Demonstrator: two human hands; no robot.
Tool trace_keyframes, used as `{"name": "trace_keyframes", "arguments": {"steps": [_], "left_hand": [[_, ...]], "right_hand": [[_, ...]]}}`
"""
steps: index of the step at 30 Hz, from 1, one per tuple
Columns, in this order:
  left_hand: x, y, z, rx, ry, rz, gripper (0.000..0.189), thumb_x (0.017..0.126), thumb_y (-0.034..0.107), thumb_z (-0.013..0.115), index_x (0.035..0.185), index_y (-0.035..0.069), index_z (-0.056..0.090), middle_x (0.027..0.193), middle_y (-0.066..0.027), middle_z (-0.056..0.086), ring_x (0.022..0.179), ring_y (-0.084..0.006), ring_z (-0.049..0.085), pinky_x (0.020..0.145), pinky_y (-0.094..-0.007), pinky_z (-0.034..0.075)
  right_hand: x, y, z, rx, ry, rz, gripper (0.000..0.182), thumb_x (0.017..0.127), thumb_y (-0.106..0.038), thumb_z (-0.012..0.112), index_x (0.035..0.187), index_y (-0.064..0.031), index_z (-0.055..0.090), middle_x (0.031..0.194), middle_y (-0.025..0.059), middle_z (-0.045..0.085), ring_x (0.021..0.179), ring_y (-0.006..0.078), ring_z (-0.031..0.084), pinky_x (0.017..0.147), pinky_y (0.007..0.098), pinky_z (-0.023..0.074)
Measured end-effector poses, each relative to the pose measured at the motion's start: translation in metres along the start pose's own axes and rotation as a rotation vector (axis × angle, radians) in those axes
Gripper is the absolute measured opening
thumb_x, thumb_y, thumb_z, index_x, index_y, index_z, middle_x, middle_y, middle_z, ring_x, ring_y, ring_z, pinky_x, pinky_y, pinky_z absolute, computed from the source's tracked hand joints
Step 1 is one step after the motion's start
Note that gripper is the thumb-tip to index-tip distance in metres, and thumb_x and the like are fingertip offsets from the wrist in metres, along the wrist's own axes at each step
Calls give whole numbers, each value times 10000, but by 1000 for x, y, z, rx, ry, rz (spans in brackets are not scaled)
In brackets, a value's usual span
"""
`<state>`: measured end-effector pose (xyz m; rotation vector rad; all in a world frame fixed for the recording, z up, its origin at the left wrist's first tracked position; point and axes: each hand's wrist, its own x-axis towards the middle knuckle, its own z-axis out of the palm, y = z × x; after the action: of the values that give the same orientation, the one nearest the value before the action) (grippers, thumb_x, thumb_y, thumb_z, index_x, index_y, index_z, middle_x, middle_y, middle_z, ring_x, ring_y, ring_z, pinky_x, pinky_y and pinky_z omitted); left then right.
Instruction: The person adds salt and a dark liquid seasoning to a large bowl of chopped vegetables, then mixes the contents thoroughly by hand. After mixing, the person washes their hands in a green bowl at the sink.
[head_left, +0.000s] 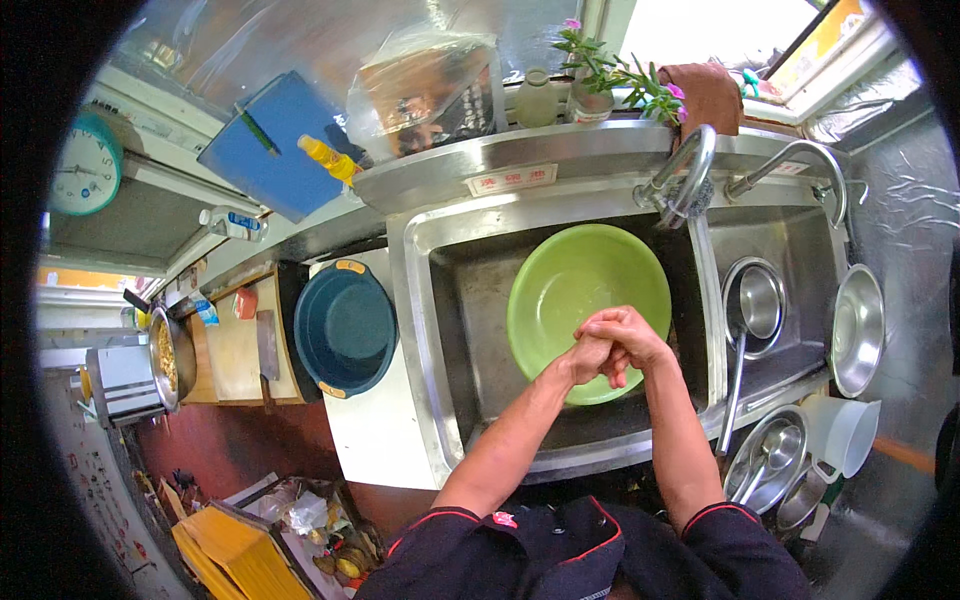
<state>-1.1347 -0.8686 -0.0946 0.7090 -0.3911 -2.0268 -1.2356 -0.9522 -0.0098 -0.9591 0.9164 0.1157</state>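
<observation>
My left hand (591, 355) and my right hand (628, 331) are clasped together above a green plastic basin (559, 292). The right hand wraps over the left, and some of the left fingers are hidden beneath it. No other object shows in either hand. The basin stands in the large compartment of a stainless steel sink (472, 360), with a shallow wet sheen on its bottom. Behind it, a curved chrome faucet (686, 176) reaches over the sink's right side; I cannot tell whether water runs.
Left of the sink stands a dark blue tub (349, 330), beyond it a cleaver (267, 345) on a cutting board (232, 352). The smaller sink compartment (795, 300) holds a metal bowl and ladle (759, 300). More metal bowls (859, 330) and a white plastic jug (840, 431) are at right.
</observation>
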Motion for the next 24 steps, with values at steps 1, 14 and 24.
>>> {"name": "trace_keyframes", "arguments": {"steps": [1, 14, 24], "left_hand": [[0, 7, 13, -300, -101, 154, 403, 1011, 442, 455, 893, 61, 517, 628, -41, 477, 551, -150, 574, 456, -297, 547], [16, 5, 43, 258, 382, 560, 874, 1000, 640, 248, 1557, 33, -45, 1627, -196, 59, 1494, -318, 165, 1204, -409, 153], [-8, 24, 37, 358, 284, 365, 783, 999, 650, 248, 1574, 125, 171, 1638, -129, 103, 1512, -270, 17, 1203, -410, -19]], "right_hand": [[7, 10, 3, 265, -12, -192, 444, 804, -331, 734, 1065, 15, 633, 878, 152, 657, 822, 270, 671, 794, 461, 568], [48, 35, 19, 490, 644, -178, 448, 958, -423, 618, 1174, -34, 571, 893, 90, 620, 713, 202, 618, 606, 304, 540], [58, 74, 33, 263, 388, -466, 664, 1033, -557, 262, 1521, -108, 301, 1587, 123, 248, 1441, 337, 250, 1179, 459, 199]]}}
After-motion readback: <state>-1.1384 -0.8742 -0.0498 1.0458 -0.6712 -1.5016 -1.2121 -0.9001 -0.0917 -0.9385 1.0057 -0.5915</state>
